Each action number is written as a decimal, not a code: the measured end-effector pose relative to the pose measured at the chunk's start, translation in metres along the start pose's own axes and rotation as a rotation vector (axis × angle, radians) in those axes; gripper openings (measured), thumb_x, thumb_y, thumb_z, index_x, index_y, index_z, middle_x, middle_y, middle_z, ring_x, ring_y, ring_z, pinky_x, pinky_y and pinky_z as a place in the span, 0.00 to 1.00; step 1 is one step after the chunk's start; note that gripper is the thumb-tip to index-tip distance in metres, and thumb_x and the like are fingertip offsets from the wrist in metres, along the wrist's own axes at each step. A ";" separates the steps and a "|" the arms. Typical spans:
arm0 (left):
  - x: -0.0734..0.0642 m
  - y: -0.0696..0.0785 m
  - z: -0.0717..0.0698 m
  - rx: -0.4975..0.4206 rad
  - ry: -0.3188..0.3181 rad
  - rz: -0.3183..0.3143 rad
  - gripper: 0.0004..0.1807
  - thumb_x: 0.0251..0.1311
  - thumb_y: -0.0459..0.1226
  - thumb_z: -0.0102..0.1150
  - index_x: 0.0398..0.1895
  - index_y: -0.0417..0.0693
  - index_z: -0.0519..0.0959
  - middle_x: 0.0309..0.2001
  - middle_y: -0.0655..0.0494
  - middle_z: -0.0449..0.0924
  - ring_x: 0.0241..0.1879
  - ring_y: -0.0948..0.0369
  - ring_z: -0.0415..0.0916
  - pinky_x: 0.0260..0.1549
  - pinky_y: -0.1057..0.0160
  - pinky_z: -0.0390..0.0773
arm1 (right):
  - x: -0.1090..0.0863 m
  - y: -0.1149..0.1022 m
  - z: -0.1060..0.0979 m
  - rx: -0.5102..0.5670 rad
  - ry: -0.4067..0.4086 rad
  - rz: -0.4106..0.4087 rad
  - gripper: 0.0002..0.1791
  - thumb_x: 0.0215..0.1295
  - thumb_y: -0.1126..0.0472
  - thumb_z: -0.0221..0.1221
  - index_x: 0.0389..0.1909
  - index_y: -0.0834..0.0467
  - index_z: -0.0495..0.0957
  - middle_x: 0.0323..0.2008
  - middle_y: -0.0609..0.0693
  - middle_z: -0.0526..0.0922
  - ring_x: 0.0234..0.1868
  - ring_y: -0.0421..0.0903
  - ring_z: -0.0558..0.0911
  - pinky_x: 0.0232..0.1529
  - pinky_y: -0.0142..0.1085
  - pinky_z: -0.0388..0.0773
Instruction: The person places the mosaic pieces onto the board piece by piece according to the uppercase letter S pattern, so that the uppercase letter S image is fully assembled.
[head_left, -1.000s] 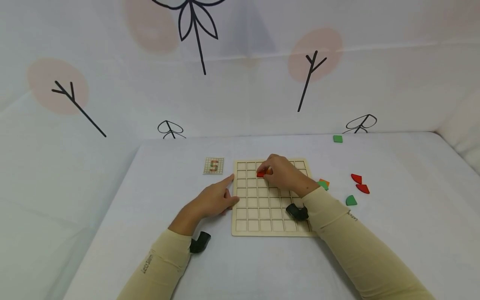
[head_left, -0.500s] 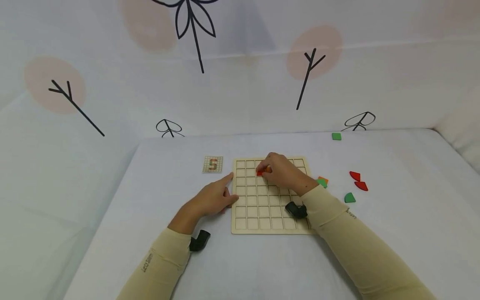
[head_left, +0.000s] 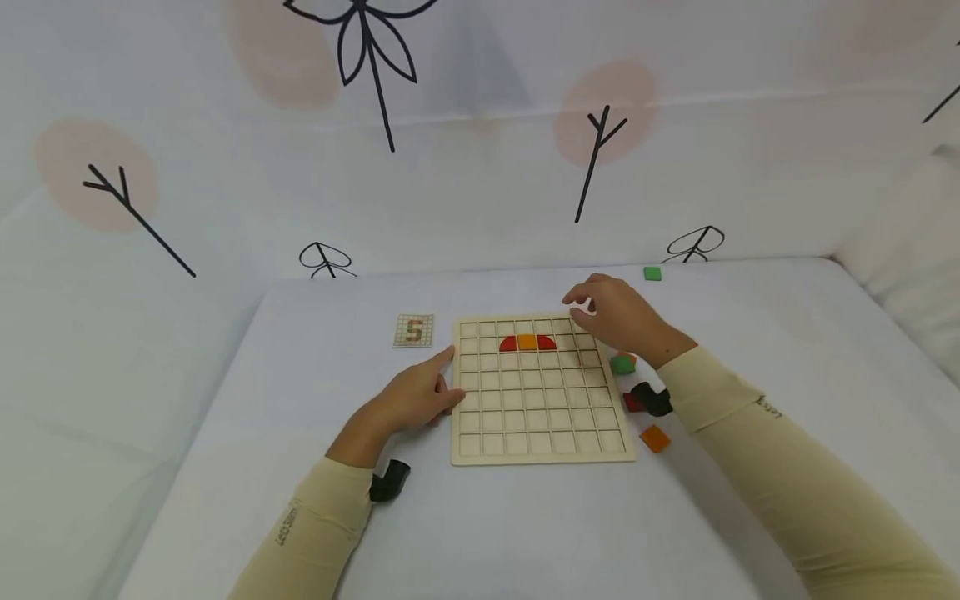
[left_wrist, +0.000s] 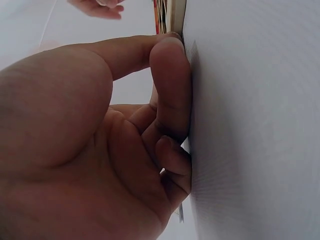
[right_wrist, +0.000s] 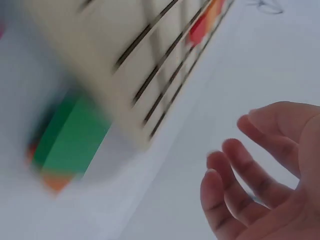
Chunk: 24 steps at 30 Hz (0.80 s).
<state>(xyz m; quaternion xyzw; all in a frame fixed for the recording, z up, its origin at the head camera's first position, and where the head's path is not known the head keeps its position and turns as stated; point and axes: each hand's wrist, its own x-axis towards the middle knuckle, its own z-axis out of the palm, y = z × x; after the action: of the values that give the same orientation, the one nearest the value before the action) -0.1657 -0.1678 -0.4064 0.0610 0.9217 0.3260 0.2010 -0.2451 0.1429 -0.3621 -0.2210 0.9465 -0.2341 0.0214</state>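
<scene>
A pale wooden grid board lies flat on the white table. In its second row from the far edge, an orange square tile sits between a left red quarter-round tile and a right red quarter-round tile. My left hand rests at the board's left side, its index fingertip and thumb tip against the edge. In the left wrist view the thumb meets the table beside the board's side. My right hand hovers over the far right corner, fingers loosely bent and apart, holding nothing.
A small pattern card with an S of coloured cells lies beyond my left hand. Right of the board are green tiles over orange, a partly hidden red tile and an orange tile. A green tile lies far back.
My right hand has let go of the tiles in the second row and moved right and up, uncovering the red-orange-red row. The left hand stays at the board's edge.
</scene>
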 end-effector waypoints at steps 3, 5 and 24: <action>0.000 0.000 0.000 -0.003 0.000 -0.014 0.45 0.67 0.47 0.62 0.81 0.55 0.49 0.24 0.56 0.78 0.20 0.62 0.71 0.23 0.64 0.69 | 0.001 0.022 -0.009 -0.069 0.006 0.042 0.15 0.70 0.64 0.57 0.54 0.64 0.81 0.50 0.61 0.81 0.49 0.57 0.79 0.48 0.50 0.78; -0.001 0.000 0.000 -0.002 -0.002 -0.018 0.45 0.67 0.47 0.62 0.81 0.55 0.49 0.23 0.56 0.78 0.20 0.62 0.71 0.23 0.64 0.69 | 0.002 0.037 -0.014 -0.101 0.011 0.071 0.15 0.70 0.64 0.57 0.53 0.65 0.81 0.50 0.63 0.81 0.50 0.58 0.79 0.49 0.52 0.78; 0.000 -0.001 -0.001 0.008 0.006 0.009 0.44 0.68 0.46 0.62 0.81 0.53 0.50 0.23 0.57 0.78 0.20 0.62 0.71 0.24 0.64 0.70 | 0.017 0.113 -0.028 -0.201 -0.024 0.300 0.22 0.66 0.66 0.55 0.60 0.69 0.74 0.63 0.73 0.71 0.65 0.72 0.66 0.64 0.65 0.65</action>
<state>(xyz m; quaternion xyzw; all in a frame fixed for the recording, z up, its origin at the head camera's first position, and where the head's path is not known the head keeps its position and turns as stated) -0.1662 -0.1691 -0.4067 0.0649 0.9233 0.3234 0.1967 -0.3101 0.2374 -0.3867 -0.0811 0.9872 -0.1298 0.0452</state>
